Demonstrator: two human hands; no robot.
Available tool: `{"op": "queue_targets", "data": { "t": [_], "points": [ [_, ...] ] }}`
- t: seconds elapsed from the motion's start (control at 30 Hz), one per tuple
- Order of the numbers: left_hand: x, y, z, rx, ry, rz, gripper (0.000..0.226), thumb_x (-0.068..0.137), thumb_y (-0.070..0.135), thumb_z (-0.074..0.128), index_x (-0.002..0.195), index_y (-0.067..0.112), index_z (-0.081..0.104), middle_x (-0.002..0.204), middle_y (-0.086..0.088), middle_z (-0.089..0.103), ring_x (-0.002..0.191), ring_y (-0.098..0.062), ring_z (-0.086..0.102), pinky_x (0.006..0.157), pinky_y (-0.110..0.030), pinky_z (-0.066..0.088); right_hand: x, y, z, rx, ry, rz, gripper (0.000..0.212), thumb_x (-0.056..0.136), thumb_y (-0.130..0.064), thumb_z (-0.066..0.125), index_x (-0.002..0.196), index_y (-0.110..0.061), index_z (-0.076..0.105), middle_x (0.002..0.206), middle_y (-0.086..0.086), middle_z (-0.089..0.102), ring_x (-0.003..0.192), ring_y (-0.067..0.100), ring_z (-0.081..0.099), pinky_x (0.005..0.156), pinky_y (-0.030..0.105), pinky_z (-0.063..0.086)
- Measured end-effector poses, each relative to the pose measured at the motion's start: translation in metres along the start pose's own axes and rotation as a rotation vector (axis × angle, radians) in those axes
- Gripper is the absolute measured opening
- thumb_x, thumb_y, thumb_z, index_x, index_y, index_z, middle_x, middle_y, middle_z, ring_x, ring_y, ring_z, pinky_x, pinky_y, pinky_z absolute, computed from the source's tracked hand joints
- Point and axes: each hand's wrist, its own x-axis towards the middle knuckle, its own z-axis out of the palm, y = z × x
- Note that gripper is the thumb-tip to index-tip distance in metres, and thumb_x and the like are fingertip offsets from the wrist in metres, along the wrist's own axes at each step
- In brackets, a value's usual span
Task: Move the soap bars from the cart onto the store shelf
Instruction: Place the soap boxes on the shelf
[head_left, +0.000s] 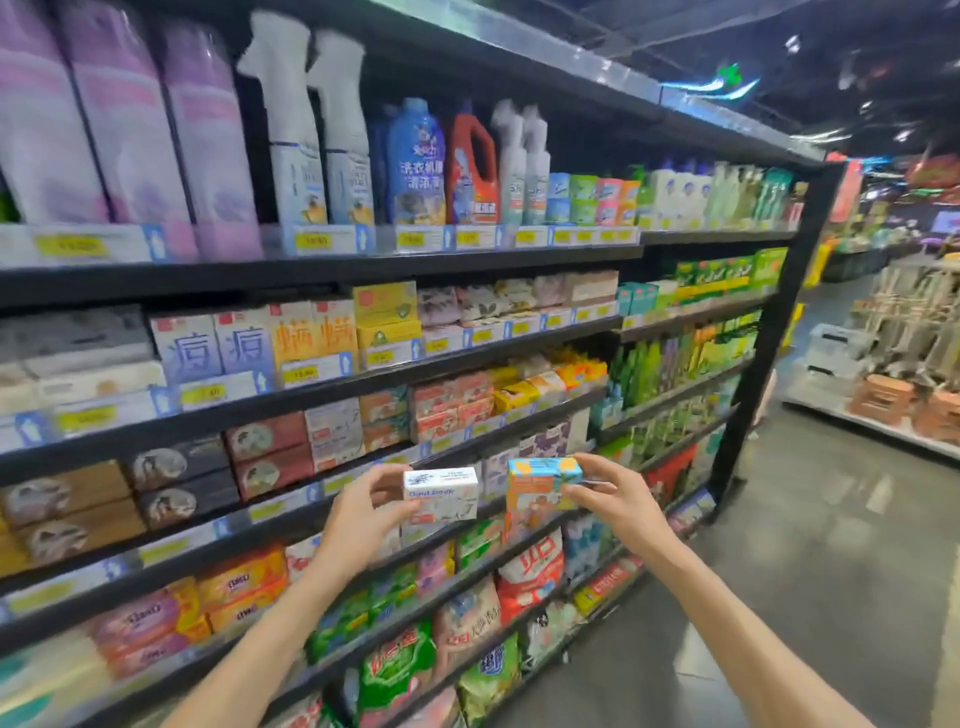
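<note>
Bright overhead light — blurred, warped edges

place: shop | evidence: stocked shelves (332, 270) (detergents, boxed soaps) | yellow price tags (317, 240) | aisle floor (810, 545)

My white soap box (440, 493) and orange soap box (540, 486) look glossy cardboard; shelf rails (322, 270) matt black metal; floor (810, 545) smooth, shiny.

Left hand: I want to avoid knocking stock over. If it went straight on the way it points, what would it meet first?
Probably the boxed soaps on the shelf behind the white soap box that the left hand holds; depth is unclear.
</note>
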Motion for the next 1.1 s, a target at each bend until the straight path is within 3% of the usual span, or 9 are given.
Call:
{"op": "queue_targets", "data": {
  "t": [0.13,0.3,0.5,0.63,0.73,0.87,1.0,1.1],
  "points": [
    [0.009,-0.012,-0.023,0.051,0.126,-0.066,0.036,0.085,0.014,0.080,0.112,0.033,0.065,0.104,0.017,0.074,0.092,0.006,0.068,0.068,-0.016,0.056,0.057,0.008,0.035,0.028,-0.134,-0.031,0.042,0.086,-0.019,0.076,0.125,-0.023,0.063,0.115,-0.006,0.070,0.092,-0.002,0.070,0.068,0.017,0.054],
    [0.027,-0.037,-0.058,0.130,0.243,-0.102,0.040,0.081,0.020,0.083,0.113,0.035,0.065,0.109,0.017,0.072,0.102,0.005,0.066,0.093,-0.029,0.054,0.114,0.015,0.089,0.052,-0.267,-0.073,0.045,0.087,-0.018,0.075,0.130,-0.017,0.062,0.115,-0.007,0.071,0.096,-0.004,0.069,0.071,0.012,0.052],
    [0.064,-0.056,-0.091,0.153,0.355,-0.118,0.035,0.082,0.014,0.083,0.111,0.026,0.067,0.106,0.012,0.074,0.096,0.001,0.069,0.092,-0.033,0.057,0.174,0.016,0.147,0.066,-0.348,-0.104,0.051,0.083,-0.027,0.079,0.132,-0.022,0.062,0.122,-0.006,0.068,0.099,0.001,0.069,0.077,0.024,0.058],
    [0.085,-0.067,-0.095,0.208,0.391,-0.140,0.031,0.083,0.016,0.082,0.107,0.027,0.065,0.102,0.015,0.069,0.090,0.006,0.065,0.089,-0.027,0.055,0.205,0.019,0.170,0.009,-0.336,-0.150,0.052,0.083,-0.033,0.079,0.130,-0.021,0.062,0.125,-0.010,0.064,0.112,0.002,0.061,0.082,0.009,0.050],
    [0.098,-0.079,-0.091,0.224,0.415,-0.192,0.035,0.085,0.023,0.081,0.116,0.025,0.065,0.107,0.009,0.068,0.099,-0.007,0.064,0.086,-0.025,0.050,0.223,0.024,0.180,0.003,-0.354,-0.152,0.052,0.083,-0.031,0.079,0.131,-0.020,0.062,0.122,-0.008,0.067,0.109,0.000,0.063,0.082,0.009,0.050],
    [0.113,-0.086,-0.078,0.241,0.423,-0.226,0.034,0.086,0.022,0.079,0.115,0.025,0.062,0.109,0.005,0.065,0.104,-0.012,0.062,0.085,-0.024,0.045,0.242,0.029,0.185,-0.039,-0.386,-0.154,0.058,0.081,-0.037,0.079,0.133,-0.018,0.060,0.121,-0.012,0.068,0.113,0.000,0.063,0.097,0.021,0.049],
    [0.122,-0.092,-0.065,0.260,0.473,-0.298,0.033,0.088,0.022,0.077,0.116,0.020,0.061,0.106,0.004,0.062,0.103,-0.014,0.061,0.084,-0.028,0.046,0.254,0.038,0.189,-0.049,-0.381,-0.159,0.045,0.084,-0.027,0.079,0.125,-0.018,0.064,0.109,-0.020,0.069,0.096,-0.011,0.065,0.079,0.007,0.049],
    [0.125,-0.103,-0.061,0.293,0.500,-0.331,0.044,0.087,0.029,0.077,0.127,0.014,0.063,0.117,-0.003,0.068,0.110,-0.020,0.065,0.090,-0.034,0.053,0.257,0.044,0.190,-0.055,-0.397,-0.169,0.049,0.081,-0.033,0.081,0.126,-0.019,0.065,0.113,-0.016,0.070,0.101,-0.008,0.065,0.086,0.014,0.052]
  ]
}}
